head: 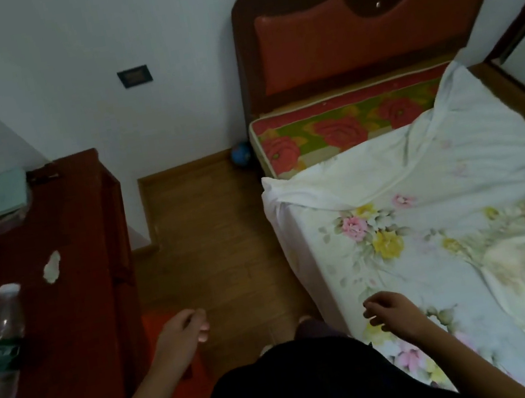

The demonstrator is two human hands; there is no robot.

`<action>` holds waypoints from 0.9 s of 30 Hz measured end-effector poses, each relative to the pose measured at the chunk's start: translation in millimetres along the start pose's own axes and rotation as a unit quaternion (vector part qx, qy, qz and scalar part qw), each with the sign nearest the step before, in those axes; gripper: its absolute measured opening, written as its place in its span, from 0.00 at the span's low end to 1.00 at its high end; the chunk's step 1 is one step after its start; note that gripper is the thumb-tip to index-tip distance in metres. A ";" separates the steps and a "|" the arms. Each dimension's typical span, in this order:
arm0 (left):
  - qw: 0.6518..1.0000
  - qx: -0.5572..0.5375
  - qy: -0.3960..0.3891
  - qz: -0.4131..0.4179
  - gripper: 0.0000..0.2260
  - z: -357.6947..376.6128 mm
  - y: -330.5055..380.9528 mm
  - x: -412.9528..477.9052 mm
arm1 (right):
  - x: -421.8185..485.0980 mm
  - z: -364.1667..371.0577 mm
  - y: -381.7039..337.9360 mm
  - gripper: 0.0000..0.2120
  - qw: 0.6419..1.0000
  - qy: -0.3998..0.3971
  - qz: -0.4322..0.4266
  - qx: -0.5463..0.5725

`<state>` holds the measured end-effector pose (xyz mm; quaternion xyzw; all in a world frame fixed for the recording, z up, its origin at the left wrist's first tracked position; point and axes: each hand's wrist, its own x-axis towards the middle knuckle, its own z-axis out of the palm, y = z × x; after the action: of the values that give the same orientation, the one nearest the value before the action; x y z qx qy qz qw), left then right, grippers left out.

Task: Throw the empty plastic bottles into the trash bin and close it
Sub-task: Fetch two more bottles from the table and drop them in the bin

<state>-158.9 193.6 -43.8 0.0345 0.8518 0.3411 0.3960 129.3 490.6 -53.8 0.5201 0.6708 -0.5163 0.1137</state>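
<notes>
Clear plastic with a white cap and green label, the bottle [0, 333] appears to stand on the dark red cabinet [73, 300] at the left edge of view, well apart from both hands. It looks light, thin-walled and easily dented, so a gentle grip round the body above the label should suit. The left hand [184, 330] hangs loosely curled and empty over an orange-red object [183, 396], possibly the bin. The right hand [393, 312] is equally relaxed and empty, over the edge of the floral bedsheet [434, 239].

A floral sheet [429, 205] partly covers the rose-patterned mattress [329, 132], with 1 blue ball [241, 155] on the floor [210, 225] beside it.
</notes>
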 end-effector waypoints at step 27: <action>0.847 -0.289 0.380 -0.234 0.10 -67.7 7.1 -21.0 | 167.9 187.1 -436.7 0.07 0.795 -0.394 -0.295 -0.353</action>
<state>-193.3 154.6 4.9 -0.4140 0.7817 0.4552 0.1018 -371.3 468.7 -1.2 -0.0284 0.8246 -0.4125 0.3862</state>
